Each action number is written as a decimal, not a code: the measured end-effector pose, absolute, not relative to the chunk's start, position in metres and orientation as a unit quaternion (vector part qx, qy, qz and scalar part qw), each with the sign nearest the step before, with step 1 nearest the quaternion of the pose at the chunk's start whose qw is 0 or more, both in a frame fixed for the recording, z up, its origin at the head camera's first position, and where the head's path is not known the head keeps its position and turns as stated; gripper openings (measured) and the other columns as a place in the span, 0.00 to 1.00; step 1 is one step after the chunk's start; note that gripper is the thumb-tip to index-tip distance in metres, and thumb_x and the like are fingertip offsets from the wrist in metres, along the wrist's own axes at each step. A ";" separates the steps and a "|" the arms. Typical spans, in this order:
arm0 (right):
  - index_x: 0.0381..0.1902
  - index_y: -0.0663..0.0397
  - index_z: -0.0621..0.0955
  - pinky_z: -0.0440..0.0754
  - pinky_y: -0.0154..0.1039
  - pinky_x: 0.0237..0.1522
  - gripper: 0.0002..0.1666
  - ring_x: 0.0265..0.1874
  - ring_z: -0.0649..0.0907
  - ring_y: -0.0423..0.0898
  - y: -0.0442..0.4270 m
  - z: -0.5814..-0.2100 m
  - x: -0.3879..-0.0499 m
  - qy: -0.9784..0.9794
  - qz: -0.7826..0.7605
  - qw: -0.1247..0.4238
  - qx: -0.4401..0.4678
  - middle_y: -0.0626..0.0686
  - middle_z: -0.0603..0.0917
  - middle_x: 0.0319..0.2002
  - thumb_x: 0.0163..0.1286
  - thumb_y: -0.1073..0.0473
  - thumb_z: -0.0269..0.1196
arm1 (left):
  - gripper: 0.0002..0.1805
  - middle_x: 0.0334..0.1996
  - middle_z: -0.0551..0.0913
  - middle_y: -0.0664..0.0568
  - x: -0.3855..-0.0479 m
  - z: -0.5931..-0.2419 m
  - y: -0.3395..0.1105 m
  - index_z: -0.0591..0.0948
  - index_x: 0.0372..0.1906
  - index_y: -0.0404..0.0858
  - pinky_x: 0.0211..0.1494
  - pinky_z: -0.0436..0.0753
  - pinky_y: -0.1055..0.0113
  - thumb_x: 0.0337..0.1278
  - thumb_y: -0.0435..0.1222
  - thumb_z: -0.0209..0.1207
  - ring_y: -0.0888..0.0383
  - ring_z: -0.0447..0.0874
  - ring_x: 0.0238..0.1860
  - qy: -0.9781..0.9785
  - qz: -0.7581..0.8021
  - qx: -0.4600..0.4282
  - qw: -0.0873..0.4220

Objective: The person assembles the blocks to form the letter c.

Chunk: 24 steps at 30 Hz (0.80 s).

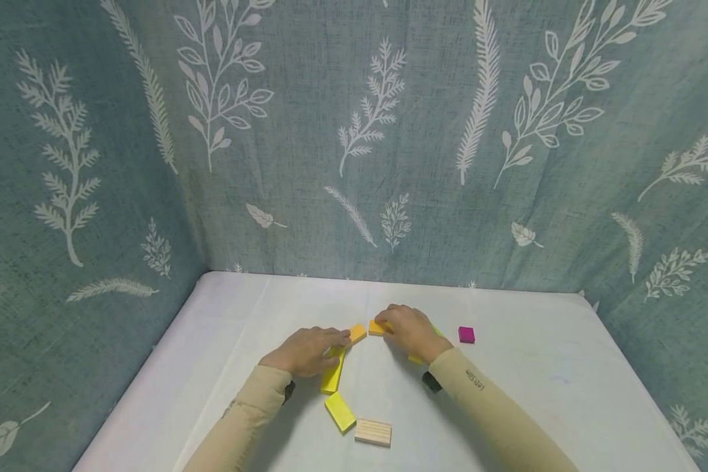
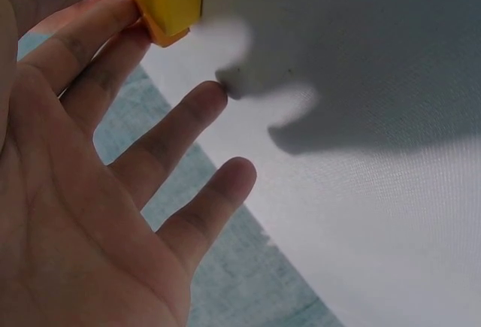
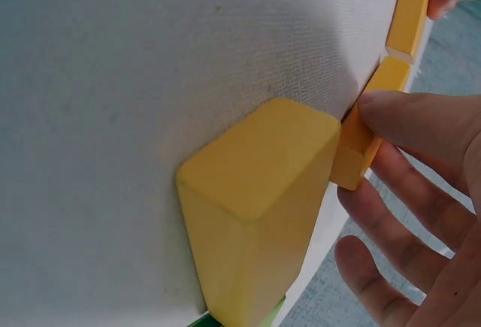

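My right hand (image 1: 412, 331) pinches an orange block (image 3: 382, 79), with the thumb on its inner side and fingers on its outer side. Across a small gap lies a second orange block (image 1: 357, 334), end toward the first. Fingertips of my left hand (image 1: 307, 351) touch that second block, most of its fingers fairly straight. The left thumb is by a long yellow block (image 1: 333, 377) that adjoins it. Another yellow block (image 3: 259, 169) stands close to the right hand, mostly hidden by the forearm in the head view. Part of a green block (image 1: 437, 330) shows beyond the right wrist.
Nearer the front, a yellow block (image 1: 340, 412) lies beside a plain wooden block (image 1: 373, 432). A small magenta block (image 1: 466, 335) sits apart to the right. White cloth (image 1: 566, 393) covers the table, and a patterned teal curtain (image 1: 425, 151) hangs behind and at both sides.
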State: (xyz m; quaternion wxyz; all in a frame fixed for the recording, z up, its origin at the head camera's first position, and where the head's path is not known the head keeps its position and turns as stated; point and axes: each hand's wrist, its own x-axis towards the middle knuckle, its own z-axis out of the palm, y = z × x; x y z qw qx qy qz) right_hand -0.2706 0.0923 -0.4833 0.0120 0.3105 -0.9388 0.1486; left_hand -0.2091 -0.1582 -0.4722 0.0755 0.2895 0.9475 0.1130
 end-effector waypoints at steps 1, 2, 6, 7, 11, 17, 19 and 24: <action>0.51 0.51 0.88 0.85 0.46 0.52 0.17 0.46 0.85 0.48 0.093 -0.484 -0.270 -0.938 0.152 0.013 0.311 0.48 0.86 0.45 0.64 0.61 0.73 | 0.22 0.70 0.75 0.53 -0.209 -0.472 -0.158 0.80 0.65 0.45 0.68 0.76 0.49 0.69 0.40 0.62 0.49 0.76 0.66 0.947 0.114 0.289 0.077; 0.51 0.51 0.88 0.85 0.45 0.52 0.17 0.46 0.85 0.48 0.093 -0.484 -0.270 -0.937 0.153 0.015 0.312 0.48 0.86 0.45 0.64 0.62 0.73 | 0.22 0.69 0.75 0.53 -0.209 -0.472 -0.158 0.80 0.65 0.45 0.68 0.76 0.49 0.69 0.40 0.62 0.48 0.76 0.66 0.947 0.115 0.291 0.077; 0.50 0.51 0.88 0.85 0.44 0.51 0.16 0.45 0.85 0.47 0.093 -0.486 -0.271 -0.934 0.159 0.024 0.319 0.48 0.87 0.45 0.64 0.64 0.72 | 0.22 0.69 0.75 0.53 -0.208 -0.473 -0.159 0.80 0.66 0.45 0.67 0.77 0.50 0.69 0.39 0.62 0.49 0.77 0.65 0.946 0.110 0.295 0.076; 0.50 0.52 0.88 0.85 0.43 0.51 0.16 0.45 0.85 0.47 0.093 -0.487 -0.271 -0.934 0.159 0.025 0.320 0.48 0.87 0.45 0.64 0.64 0.72 | 0.22 0.69 0.76 0.52 -0.209 -0.473 -0.159 0.80 0.66 0.45 0.67 0.77 0.50 0.69 0.39 0.62 0.48 0.77 0.65 0.946 0.108 0.297 0.074; 0.50 0.52 0.88 0.85 0.43 0.50 0.16 0.45 0.85 0.47 0.093 -0.487 -0.272 -0.933 0.159 0.027 0.323 0.48 0.87 0.45 0.64 0.64 0.72 | 0.23 0.69 0.76 0.52 -0.209 -0.472 -0.158 0.79 0.66 0.44 0.66 0.77 0.50 0.69 0.39 0.62 0.48 0.77 0.65 0.947 0.105 0.296 0.075; 0.50 0.51 0.88 0.86 0.44 0.48 0.16 0.43 0.85 0.48 0.091 -0.485 -0.270 -0.933 0.151 0.021 0.326 0.49 0.87 0.44 0.64 0.63 0.73 | 0.23 0.69 0.75 0.53 -0.210 -0.474 -0.158 0.79 0.66 0.44 0.67 0.77 0.49 0.69 0.39 0.62 0.48 0.77 0.65 0.946 0.107 0.297 0.078; 0.50 0.51 0.88 0.86 0.44 0.47 0.16 0.43 0.85 0.48 0.090 -0.484 -0.269 -0.934 0.149 0.020 0.325 0.49 0.86 0.44 0.63 0.64 0.73 | 0.23 0.69 0.75 0.52 -0.211 -0.475 -0.159 0.79 0.67 0.45 0.66 0.77 0.49 0.69 0.39 0.62 0.48 0.77 0.65 0.945 0.107 0.301 0.076; 0.50 0.52 0.88 0.86 0.44 0.48 0.16 0.42 0.84 0.48 0.088 -0.482 -0.267 -0.934 0.152 0.019 0.323 0.50 0.86 0.44 0.63 0.65 0.73 | 0.23 0.69 0.76 0.52 -0.211 -0.476 -0.159 0.79 0.67 0.45 0.66 0.78 0.49 0.69 0.39 0.61 0.47 0.77 0.65 0.945 0.108 0.301 0.073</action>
